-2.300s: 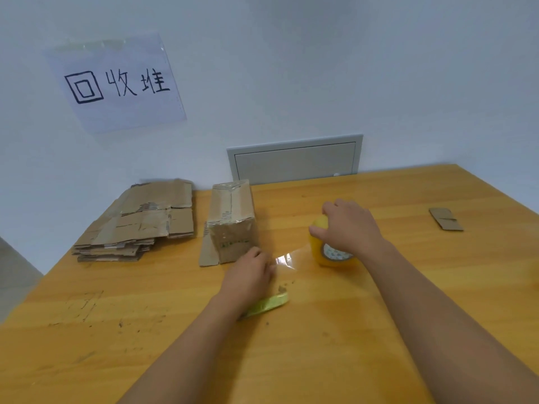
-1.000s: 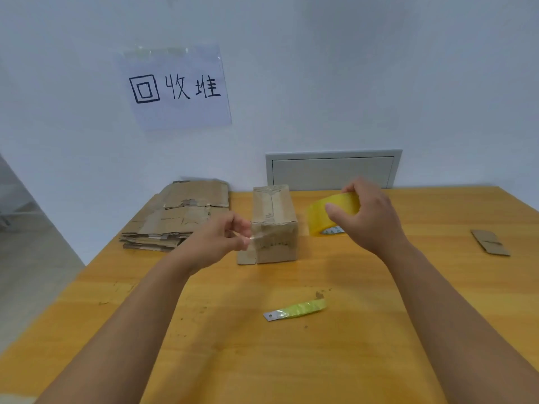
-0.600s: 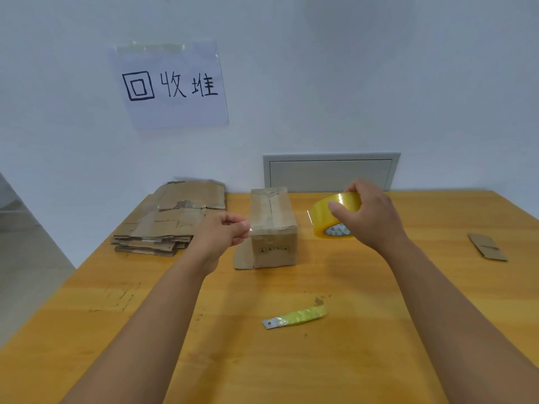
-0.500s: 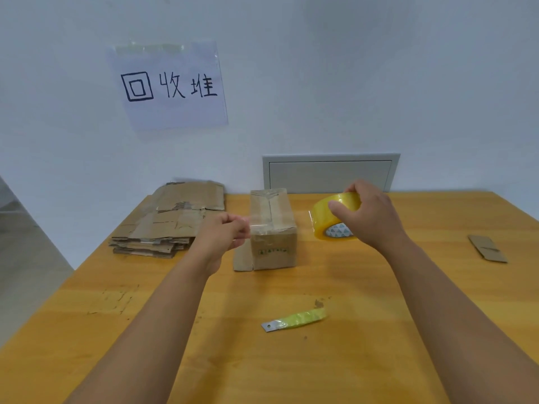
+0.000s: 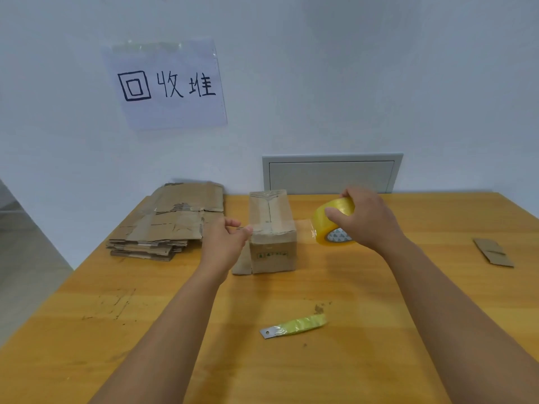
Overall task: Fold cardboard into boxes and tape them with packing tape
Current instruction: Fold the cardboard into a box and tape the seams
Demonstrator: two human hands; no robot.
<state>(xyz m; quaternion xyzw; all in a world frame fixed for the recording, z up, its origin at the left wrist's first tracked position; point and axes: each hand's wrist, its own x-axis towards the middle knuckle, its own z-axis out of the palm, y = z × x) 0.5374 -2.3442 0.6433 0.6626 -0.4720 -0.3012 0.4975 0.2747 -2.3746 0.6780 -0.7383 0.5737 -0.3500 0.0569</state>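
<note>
A small folded cardboard box (image 5: pixel 272 252) stands on the wooden table (image 5: pixel 379 330), its top seam taped lengthwise. My right hand (image 5: pixel 366 218) grips a yellow roll of packing tape (image 5: pixel 328 225) just right of the box. A clear strip of tape (image 5: pixel 302 224) runs from the roll across the near end of the box top. My left hand (image 5: pixel 226 239) pinches the strip's free end at the box's left edge. A loose cardboard flap (image 5: pixel 242 263) leans at the box's lower left.
A stack of flattened cardboard (image 5: pixel 169 223) lies at the back left. A yellow-wrapped blade cutter (image 5: pixel 294 325) lies in front of the box. A small cardboard scrap (image 5: pixel 493 252) sits at the right. A paper sign (image 5: pixel 166 83) and a grey wall panel (image 5: pixel 331 174) are behind.
Both hands rose from the table, leaving the cutter there. The tape strip got stretched across the box top, and the roll has shifted a little right and down.
</note>
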